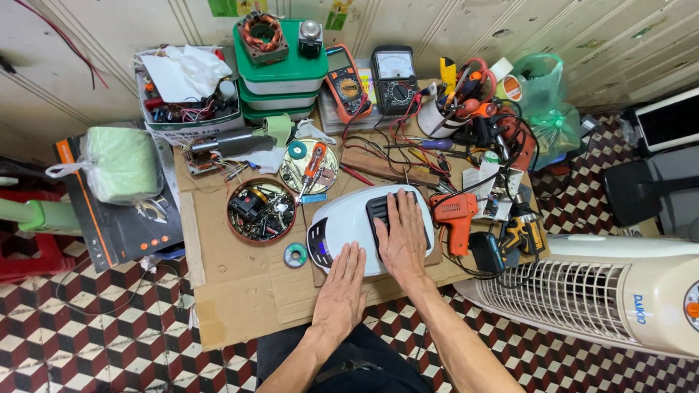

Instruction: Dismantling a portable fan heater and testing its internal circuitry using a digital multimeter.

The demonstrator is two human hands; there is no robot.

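Head view looks down on a cluttered tabletop (pixel 240 291) covered with cardboard, and both hands lie flat on a white appliance housing (pixel 346 218) near its front edge. The left hand (pixel 341 287) rests palm down on the housing's near end, fingers straight and spread, gripping nothing. The right hand (pixel 402 236) presses flat on the black grille panel (pixel 378 211) set into the top of the housing, fingers likewise extended and not closed on anything. The housing looks closed and whole; no screws or covers appear removed, so any work on it seems to me barely begun. Just right of the housing lies an orange soldering gun (pixel 453 217), untouched. To its left sit a round tin of small parts (pixel 261 211) and a small solder spool (pixel 295 255). Two multimeters (pixel 371 80) lean at the back edge beside a stack of green-lidded boxes (pixel 280 76). A white tower fan (pixel 611 291) lies on the tiled floor beyond the right edge.
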